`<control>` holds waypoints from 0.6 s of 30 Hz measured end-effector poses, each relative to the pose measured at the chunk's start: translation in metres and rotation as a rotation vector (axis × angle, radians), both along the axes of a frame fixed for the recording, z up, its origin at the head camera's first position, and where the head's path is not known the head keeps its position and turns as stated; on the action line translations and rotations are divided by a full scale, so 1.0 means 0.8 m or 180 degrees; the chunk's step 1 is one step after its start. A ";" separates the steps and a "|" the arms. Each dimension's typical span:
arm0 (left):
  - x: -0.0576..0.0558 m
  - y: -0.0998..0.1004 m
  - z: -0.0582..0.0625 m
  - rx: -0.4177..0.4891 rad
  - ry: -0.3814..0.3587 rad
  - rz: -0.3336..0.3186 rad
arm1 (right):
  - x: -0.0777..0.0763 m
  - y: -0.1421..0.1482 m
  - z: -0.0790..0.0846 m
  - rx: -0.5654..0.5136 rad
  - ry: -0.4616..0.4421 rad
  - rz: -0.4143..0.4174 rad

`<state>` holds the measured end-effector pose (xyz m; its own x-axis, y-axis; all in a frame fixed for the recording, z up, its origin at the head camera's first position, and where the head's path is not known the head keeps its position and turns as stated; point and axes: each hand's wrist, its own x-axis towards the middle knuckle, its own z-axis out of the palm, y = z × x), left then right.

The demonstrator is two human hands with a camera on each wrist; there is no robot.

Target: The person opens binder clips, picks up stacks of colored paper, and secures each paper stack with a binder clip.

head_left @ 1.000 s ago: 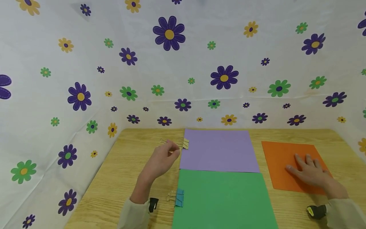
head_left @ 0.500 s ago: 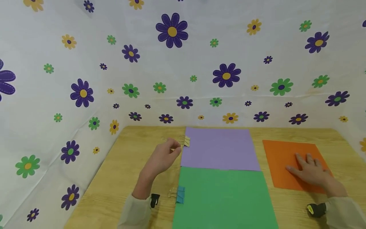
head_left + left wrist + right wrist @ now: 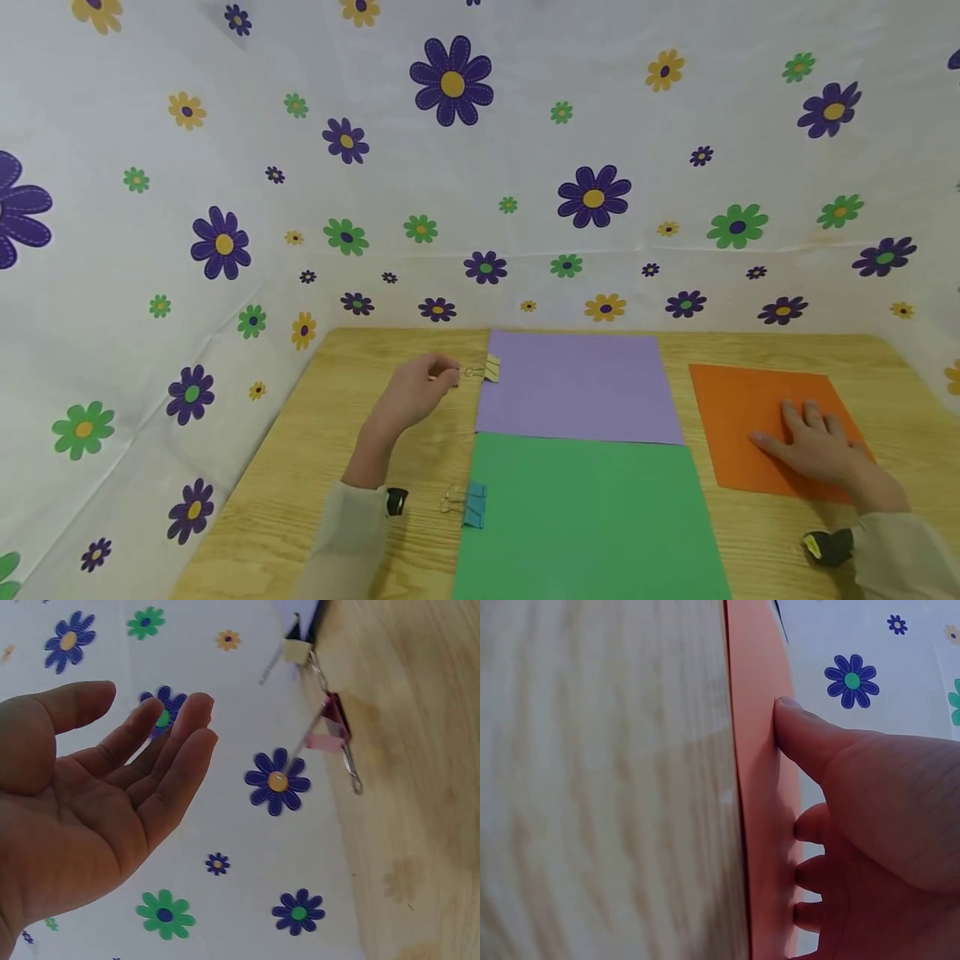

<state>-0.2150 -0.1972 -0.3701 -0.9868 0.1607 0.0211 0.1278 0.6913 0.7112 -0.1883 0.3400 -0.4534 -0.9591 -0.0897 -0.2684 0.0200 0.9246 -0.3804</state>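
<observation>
Left of purple sheet, near yellow clip, left hand hung, grip loosely parted, empty; right of it, right hand rested, grip spread, on orange sheet.

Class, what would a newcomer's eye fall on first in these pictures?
Probably the purple sheet at the back of the table, the green sheet in front of it and the orange sheet to the right, under the right hand. Next, perhaps, the flowered cloth behind them, and the left hand beside the yellow clip on the purple sheet's left edge.
</observation>
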 end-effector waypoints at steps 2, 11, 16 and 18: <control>-0.010 -0.006 -0.005 -0.0028 -0.0070 0.0132 | 0.002 -0.001 0.001 0.0000 0.0015 -0.0007; -0.049 -0.018 -0.024 0.0271 -0.0493 0.0595 | 0.004 -0.003 0.005 -0.0068 0.0055 -0.0029; -0.065 -0.023 -0.036 0.0332 -0.0522 0.0941 | 0.004 -0.004 0.005 -0.0071 0.0065 -0.0036; -0.072 -0.026 -0.041 0.0423 -0.0556 0.1049 | 0.005 -0.004 0.005 -0.0064 0.0055 -0.0051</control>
